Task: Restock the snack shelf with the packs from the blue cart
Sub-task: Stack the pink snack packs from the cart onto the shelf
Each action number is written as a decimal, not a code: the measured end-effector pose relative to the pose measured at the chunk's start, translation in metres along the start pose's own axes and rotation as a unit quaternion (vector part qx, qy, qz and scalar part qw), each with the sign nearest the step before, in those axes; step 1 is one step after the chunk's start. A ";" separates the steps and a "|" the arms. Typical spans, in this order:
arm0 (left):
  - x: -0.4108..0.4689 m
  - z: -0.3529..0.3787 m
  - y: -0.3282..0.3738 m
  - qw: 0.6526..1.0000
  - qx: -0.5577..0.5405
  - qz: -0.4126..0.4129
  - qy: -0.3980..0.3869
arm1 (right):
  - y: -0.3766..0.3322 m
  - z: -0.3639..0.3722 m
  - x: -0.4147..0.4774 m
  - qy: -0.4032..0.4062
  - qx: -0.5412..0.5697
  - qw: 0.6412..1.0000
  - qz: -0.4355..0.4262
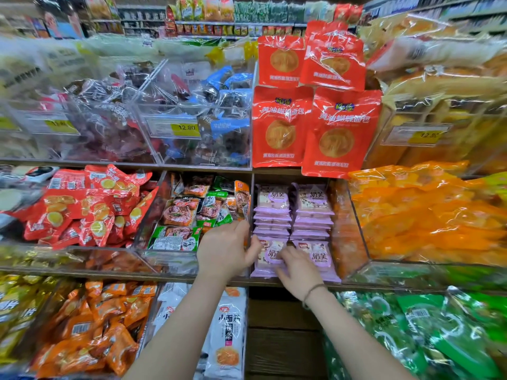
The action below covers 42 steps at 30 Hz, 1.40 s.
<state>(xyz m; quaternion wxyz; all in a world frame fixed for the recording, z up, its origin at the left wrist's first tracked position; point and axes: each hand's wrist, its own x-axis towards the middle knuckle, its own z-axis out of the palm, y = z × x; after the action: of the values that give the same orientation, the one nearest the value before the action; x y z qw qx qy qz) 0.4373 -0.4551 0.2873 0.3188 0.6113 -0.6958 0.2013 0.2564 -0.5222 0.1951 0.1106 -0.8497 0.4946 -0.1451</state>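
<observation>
Tip: with left hand [227, 248] pinching the front purple pack [268, 255] at its nine o'clock edge and right hand [297, 267] flat-fingered at five, in the bin [354, 237] six o'clock of red bags [282, 127], seat it square against the stack [271, 223].
</observation>
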 end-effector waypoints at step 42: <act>-0.543 -0.114 0.259 0.604 -0.218 -0.501 -0.579 | 0.082 0.080 -0.775 -0.018 0.328 0.681 0.655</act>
<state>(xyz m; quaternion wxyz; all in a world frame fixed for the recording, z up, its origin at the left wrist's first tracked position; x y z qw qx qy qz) 0.2326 0.0578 0.0226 0.0240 0.7654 -0.3427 -0.5442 -0.1447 0.1182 -0.0126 0.4581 -0.2208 0.8434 -0.1736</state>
